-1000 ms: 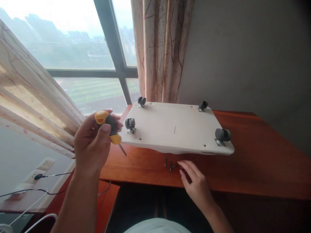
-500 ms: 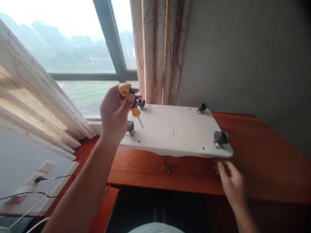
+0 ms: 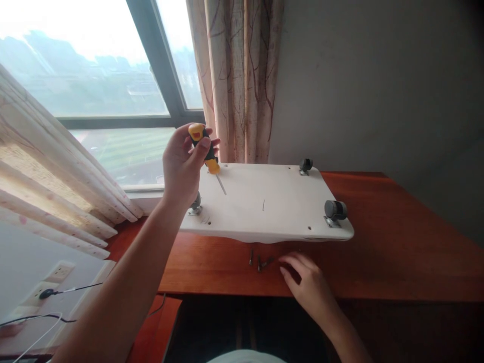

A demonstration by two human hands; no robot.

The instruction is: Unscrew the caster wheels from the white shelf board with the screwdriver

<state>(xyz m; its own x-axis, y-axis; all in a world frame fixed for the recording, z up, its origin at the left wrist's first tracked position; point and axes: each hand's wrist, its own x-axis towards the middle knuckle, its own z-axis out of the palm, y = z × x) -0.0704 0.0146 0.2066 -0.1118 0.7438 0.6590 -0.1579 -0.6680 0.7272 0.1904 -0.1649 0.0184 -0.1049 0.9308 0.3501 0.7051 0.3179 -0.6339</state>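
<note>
My left hand [image 3: 187,161] grips a yellow and black screwdriver [image 3: 210,154], its shaft slanting down over a white board [image 3: 260,196]. The board lies on the wooden table with dark caster wheels at its corners; one caster [image 3: 335,210] stands at the near right, another [image 3: 305,165] at the far right. Several small metal pieces [image 3: 259,262] lie in front of the board. Just to their right is my right hand [image 3: 302,275], thumb and fingers apart, holding nothing.
The reddish wooden table [image 3: 393,242] stretches to the right. Behind are a window [image 3: 113,75] and curtains [image 3: 242,80]. Wall sockets [image 3: 41,290] with a plug and cables are at the lower left.
My right hand has moved left from near the board's right corner to beside the small metal pieces. My left hand still holds the screwdriver. The view has shifted slightly.
</note>
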